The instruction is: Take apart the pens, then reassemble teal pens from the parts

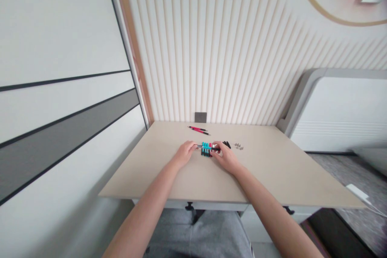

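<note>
The left hand (183, 154) and right hand (226, 158) are pinching a slim black-and-silver pen (208, 148) in narrow grips, holding it level across a row of teal-and-red plastic pieces (205, 150) on the beige worktop (145, 169), with two red-and-black pens (198, 130) lying farther back.

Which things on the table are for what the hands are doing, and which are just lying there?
For the work: the slim pen held by the left hand and right hand; the teal and red plastic pieces.

Just lying there: two red-and-black pens; black pieces; small grey bits.
</note>
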The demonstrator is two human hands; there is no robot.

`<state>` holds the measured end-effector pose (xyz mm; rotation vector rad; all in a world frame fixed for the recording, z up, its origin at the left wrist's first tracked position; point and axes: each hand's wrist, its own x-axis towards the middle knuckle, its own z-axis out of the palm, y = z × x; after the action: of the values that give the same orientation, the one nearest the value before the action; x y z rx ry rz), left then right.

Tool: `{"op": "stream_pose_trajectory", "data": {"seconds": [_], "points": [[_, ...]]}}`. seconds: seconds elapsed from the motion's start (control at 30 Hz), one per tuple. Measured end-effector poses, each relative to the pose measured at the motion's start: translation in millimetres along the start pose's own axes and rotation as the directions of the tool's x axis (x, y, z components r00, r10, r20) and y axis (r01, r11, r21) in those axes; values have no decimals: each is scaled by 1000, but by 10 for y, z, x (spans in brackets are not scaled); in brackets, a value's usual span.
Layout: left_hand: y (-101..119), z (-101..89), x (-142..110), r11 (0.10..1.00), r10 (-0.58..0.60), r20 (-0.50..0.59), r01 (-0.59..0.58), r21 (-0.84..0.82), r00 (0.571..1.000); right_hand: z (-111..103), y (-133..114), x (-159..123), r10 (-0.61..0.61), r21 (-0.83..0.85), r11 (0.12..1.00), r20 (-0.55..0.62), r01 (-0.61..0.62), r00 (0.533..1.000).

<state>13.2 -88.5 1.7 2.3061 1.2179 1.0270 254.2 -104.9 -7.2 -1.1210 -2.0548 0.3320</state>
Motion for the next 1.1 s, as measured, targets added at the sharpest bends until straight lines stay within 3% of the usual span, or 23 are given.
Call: {"op": "stream_pose_trajectory", "data": {"seconds": [0.37, 0.8, 1.1], "points": [[-7, 0, -5, 1000, 19, 9, -19, -6, 1000, 5, -5, -8, -17, 49, 999, 51, 14, 999], [-10, 14, -23, 999, 22, 15, -22, 28, 1000, -6, 5, 31, -141, -125, 984, -81, 130, 987], [3, 0, -32, 999, 4, -2, -4, -35, 1000, 14, 35, 0, 4, -2, 1000, 48, -4, 999]]}}
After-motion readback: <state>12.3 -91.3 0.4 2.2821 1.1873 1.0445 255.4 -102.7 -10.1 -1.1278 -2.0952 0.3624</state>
